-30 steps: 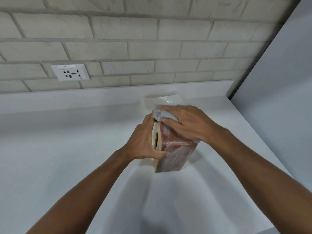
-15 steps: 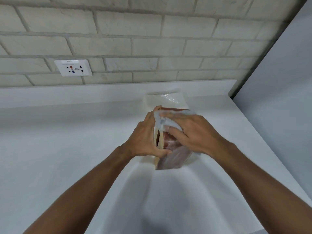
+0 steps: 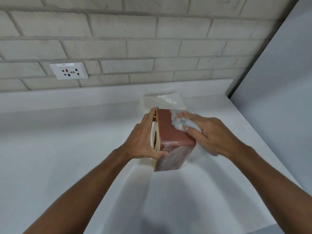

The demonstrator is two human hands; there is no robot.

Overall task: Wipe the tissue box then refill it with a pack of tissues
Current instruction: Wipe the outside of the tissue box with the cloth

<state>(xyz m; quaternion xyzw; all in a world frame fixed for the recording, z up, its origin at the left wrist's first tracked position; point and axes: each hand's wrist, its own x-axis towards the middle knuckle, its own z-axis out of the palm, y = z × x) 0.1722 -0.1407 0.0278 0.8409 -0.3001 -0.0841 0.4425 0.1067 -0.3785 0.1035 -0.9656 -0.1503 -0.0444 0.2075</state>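
Note:
A reddish-brown tissue box [image 3: 170, 137] with a pale wooden lid stands on its side on the white counter [image 3: 67, 149]. My left hand [image 3: 143, 142] grips the lid side, thumb curled round the box's near corner. My right hand [image 3: 209, 134] presses a crumpled white cloth [image 3: 180, 122] against the box's right face near its far end. A clear-wrapped pack of tissues [image 3: 162, 100] lies on the counter just behind the box, partly hidden by it.
A brick wall with a white power socket [image 3: 68, 71] runs along the back of the counter. A grey panel [image 3: 278, 81] closes off the right side. The counter's right edge slants down toward the bottom right.
My right hand with the cloth has slid off the box's upper face to its right side. The red upper face now shows. My left hand keeps its grip.

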